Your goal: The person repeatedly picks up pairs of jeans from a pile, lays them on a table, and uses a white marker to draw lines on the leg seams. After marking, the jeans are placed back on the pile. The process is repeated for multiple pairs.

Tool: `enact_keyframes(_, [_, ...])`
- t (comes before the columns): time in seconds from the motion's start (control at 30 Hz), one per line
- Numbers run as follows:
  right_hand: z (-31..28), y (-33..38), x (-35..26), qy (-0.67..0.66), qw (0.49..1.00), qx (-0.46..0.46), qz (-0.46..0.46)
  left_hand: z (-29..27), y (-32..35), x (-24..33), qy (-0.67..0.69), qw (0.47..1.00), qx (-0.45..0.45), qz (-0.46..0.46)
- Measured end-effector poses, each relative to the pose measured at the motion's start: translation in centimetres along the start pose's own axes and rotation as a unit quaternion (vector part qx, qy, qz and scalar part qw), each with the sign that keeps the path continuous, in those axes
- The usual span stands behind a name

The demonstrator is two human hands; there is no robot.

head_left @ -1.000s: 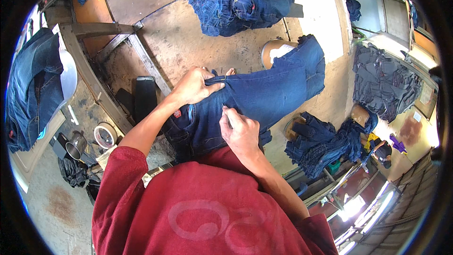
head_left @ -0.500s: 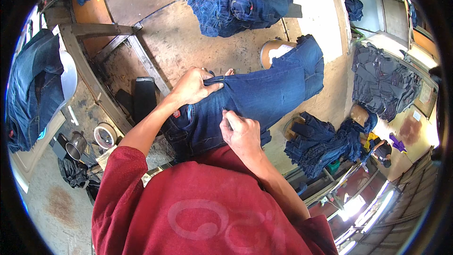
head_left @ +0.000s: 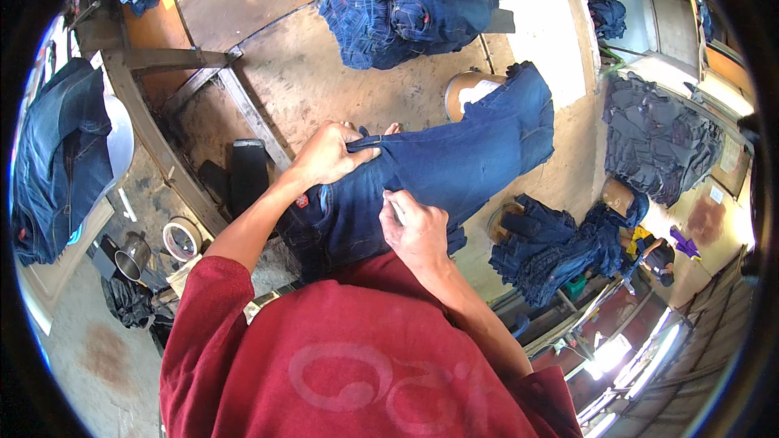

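A pair of dark blue jeans (head_left: 462, 158) stretches across in front of me, from my lap toward the far right. My left hand (head_left: 329, 154) grips its upper edge, thumb on top and fingers curled under the cloth. A small red tag (head_left: 302, 200) shows on the denim close to my left wrist. Lower down, my right hand (head_left: 415, 227) is closed in a pinch, its fingertips against the face of the denim. Whatever sits between those fingers, if anything, is hidden.
A big pile of jeans (head_left: 410, 12) lies beyond, and more denim (head_left: 560, 251) is heaped at right. Dark grey garments (head_left: 661, 138) are stacked farther right. At left stand a wooden frame (head_left: 251, 109), a tape roll (head_left: 182, 238), a metal mug (head_left: 134, 258) and draped jeans (head_left: 61, 162).
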State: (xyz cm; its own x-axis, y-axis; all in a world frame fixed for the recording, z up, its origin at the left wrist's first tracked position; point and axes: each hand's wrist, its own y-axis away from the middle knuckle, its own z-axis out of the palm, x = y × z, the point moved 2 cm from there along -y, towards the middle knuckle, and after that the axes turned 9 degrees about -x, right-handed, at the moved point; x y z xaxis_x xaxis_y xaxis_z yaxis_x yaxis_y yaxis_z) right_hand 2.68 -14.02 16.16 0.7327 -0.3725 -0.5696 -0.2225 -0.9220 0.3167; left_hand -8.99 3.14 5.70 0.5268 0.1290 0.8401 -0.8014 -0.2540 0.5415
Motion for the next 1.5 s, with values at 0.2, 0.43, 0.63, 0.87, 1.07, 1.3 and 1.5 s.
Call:
enact_keyframes(0.2, [0.3, -0.2, -0.2, 0.036, 0.999, -0.010, 0.005, 0.1, 0.2, 0.2, -0.006, 1.000, 0.016, 0.004])
enact_keyframes(0.43, [0.4, 0.4, 0.2, 0.005, 1.000, -0.003, 0.022, 0.6, -0.2, -1.5, -0.065, 0.997, 0.027, 0.019])
enact_keyframes(0.63, [0.0, 0.5, 0.1, 0.033, 0.999, -0.025, 0.020, -0.2, 0.0, 0.4, -0.083, 0.993, 0.007, -0.084])
enact_keyframes(0.87, [-0.7, 0.5, 0.9, -0.061, 0.998, 0.023, -0.003, -0.5, 5.4, 2.9, -0.170, 0.966, 0.192, -0.009])
enact_keyframes(1.07, [-4.9, 1.7, 3.6, -0.113, 0.990, 0.083, 0.025, 8.4, 17.9, 1.3, -0.143, 0.840, 0.498, -0.162])
enact_keyframes(1.3, [-7.2, 2.6, 7.1, -0.094, 0.990, 0.105, -0.021, 14.4, 18.2, 0.0, -0.130, 0.810, 0.530, -0.215])
enact_keyframes(1.5, [-10.3, 3.3, 8.0, -0.085, 0.992, 0.090, -0.032, 17.4, 17.8, 1.2, 0.154, 0.850, 0.484, -0.139])
